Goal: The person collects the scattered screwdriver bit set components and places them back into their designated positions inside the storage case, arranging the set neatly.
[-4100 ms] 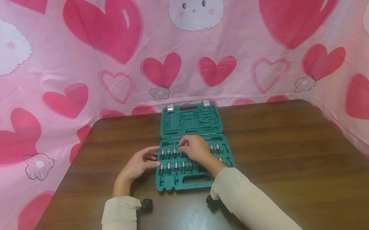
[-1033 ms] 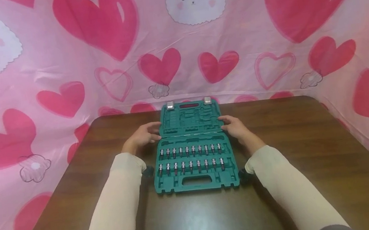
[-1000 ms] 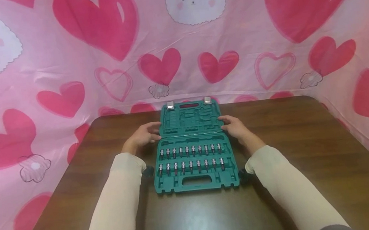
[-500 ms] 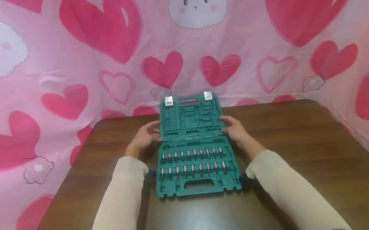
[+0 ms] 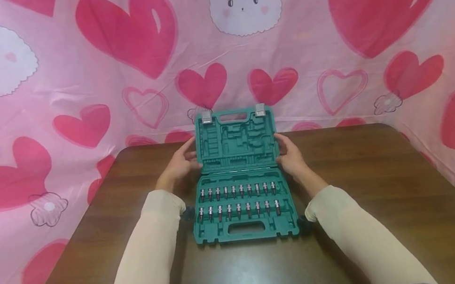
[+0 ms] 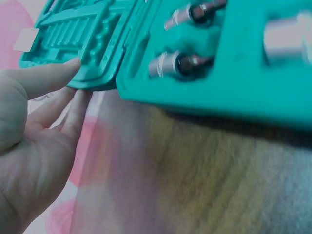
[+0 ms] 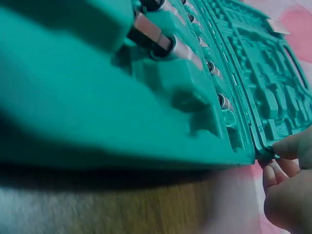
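A green tool case stands with its lid (image 5: 248, 137) tilted up and back above the base (image 5: 245, 238). Two rows of silver bit sockets (image 5: 239, 209) sit in the base's slots. My left hand (image 5: 177, 167) holds the lid's left edge; in the left wrist view its thumb (image 6: 53, 78) lies on the inner side with fingers behind. At the opposite edge, my right hand (image 5: 293, 157) pinches the lid near the hinge, thumb (image 7: 287, 146) inside and other fingers partly hidden beneath. The lid's moulded recesses hold nothing.
The case rests on a brown wooden table (image 5: 356, 183). Two metal latches, a left latch (image 5: 206, 117) and a right latch (image 5: 260, 109), hang at the lid's top edge. A pink heart-print cloth (image 5: 303, 33) encloses the table's back and sides.
Earlier my right hand was at the upper socket row and my left at the case's left side. Both then moved to the lid's edges, and the lid has swung upward from lying further back.
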A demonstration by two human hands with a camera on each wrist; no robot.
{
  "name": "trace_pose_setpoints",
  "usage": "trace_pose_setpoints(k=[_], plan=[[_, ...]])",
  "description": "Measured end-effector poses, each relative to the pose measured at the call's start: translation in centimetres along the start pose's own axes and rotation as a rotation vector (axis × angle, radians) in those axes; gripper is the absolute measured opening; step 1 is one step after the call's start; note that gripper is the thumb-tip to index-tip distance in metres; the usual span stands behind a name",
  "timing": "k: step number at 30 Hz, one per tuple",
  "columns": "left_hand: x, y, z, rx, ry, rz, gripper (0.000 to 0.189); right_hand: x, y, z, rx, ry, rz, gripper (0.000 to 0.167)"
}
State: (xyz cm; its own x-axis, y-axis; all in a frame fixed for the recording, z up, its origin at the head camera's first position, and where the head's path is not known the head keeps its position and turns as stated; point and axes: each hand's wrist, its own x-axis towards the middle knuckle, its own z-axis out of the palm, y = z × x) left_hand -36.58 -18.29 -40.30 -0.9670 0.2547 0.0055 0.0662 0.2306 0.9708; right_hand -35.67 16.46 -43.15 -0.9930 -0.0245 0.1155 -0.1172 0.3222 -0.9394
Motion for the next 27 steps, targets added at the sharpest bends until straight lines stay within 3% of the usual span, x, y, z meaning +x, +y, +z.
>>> trace_pose_setpoints(k=[6,12,21,27], plan=[[-0.6,2.7,0.5,0.007,0.065,0.07,0.088,0.1,-0.7,-0.3,-0.196,0.022,-0.127,0.072],[-0.1,3.8,0.2,0.103,0.099,0.141,0.085,0.2,-1.6,-0.9,-0.253,0.076,-0.191,0.075],[0.6,5.1,-0.8,0.141,0.097,0.209,0.081,0.2,-4.0,-1.7,-0.163,0.111,-0.24,0.073],[0.0,6.3,-0.7,0.111,0.1,0.169,0.075,0.0,-5.1,-1.9,-0.102,0.111,-0.257,0.076]])
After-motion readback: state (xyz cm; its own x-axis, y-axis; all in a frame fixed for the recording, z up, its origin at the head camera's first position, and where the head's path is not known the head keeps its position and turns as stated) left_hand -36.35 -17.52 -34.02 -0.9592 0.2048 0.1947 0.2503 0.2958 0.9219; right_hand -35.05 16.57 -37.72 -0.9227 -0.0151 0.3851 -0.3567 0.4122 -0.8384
